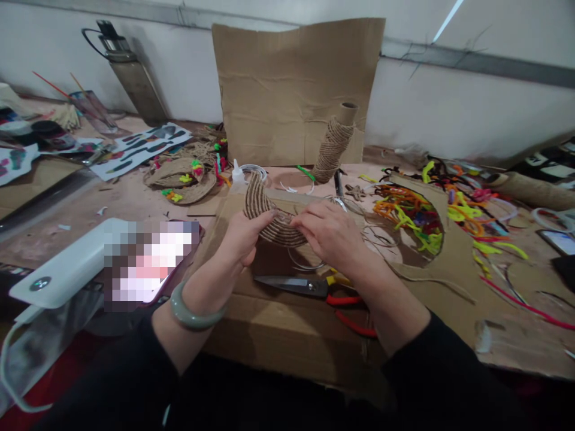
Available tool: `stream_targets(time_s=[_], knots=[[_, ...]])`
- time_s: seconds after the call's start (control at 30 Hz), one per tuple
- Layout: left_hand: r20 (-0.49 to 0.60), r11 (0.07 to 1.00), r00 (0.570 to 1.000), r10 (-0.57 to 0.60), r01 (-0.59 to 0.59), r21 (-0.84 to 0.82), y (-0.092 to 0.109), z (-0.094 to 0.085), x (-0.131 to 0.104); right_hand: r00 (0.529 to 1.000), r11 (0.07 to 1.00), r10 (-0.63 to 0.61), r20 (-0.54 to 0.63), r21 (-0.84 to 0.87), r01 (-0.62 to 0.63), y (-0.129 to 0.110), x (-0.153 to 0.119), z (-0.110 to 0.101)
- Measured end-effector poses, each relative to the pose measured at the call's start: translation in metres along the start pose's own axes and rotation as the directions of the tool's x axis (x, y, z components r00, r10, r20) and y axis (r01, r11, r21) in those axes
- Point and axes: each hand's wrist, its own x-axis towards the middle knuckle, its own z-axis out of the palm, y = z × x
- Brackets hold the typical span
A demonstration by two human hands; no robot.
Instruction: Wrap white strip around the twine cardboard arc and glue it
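Note:
A curved crescent piece striped with rows of brown twine (287, 230) is raised above the cardboard in front of me. My left hand (242, 236) is closed around its left part, thumb on top. At its right end, the fingers of my right hand (332, 230) are pinched against the rows; whether they grip a strand or the piece itself is hidden. A loose length of twine (442, 284) trails to the right beyond my right wrist. Scissors (309, 286) with red and yellow handles lie below my hands, partly covered by my right forearm.
A twine-wound cardboard tube (332, 149) stands before an upright cardboard sheet (296, 90). Pipe cleaners (413, 215) fill a cut cardboard opening at right. At left are a lit phone (153, 263), a white device (67, 260), a decorated twine piece (184, 179) and a tall bottle (137, 84).

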Motion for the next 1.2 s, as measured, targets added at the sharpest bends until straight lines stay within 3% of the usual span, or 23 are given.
stream_targets(time_s=[0.37,0.57,0.7,0.83,1.1,1.2], knots=[[0.063,1.0,0.998,0.001,-0.002,0.017,-0.0014,-0.0014,-0.0017,0.998,0.998,0.05,-0.031,0.03,-0.049,0.0023,-0.0016,0.0002],[0.064,0.996,0.997,-0.052,0.047,0.077,0.0021,-0.0002,-0.0037,0.978,0.986,0.135,0.157,0.08,-0.149,0.0016,0.0012,0.0026],[0.054,0.996,0.996,-0.072,0.069,0.05,0.0035,0.0028,-0.0065,0.966,0.977,0.122,0.226,0.147,-0.158,0.0046,0.0024,0.0043],[0.114,0.997,0.991,-0.067,0.062,0.05,0.0017,0.0039,-0.0083,0.974,0.944,0.145,0.176,0.271,-0.19,0.0085,0.002,0.0066],[0.063,0.996,0.997,-0.044,0.039,0.077,-0.001,0.0028,-0.0081,0.963,0.922,0.179,0.203,0.307,-0.237,0.0032,0.0033,0.0084],[0.11,0.996,0.993,-0.052,0.044,0.076,-0.0052,0.0021,-0.0081,0.961,0.898,0.217,0.172,0.35,-0.265,0.0038,0.0035,0.0099]])
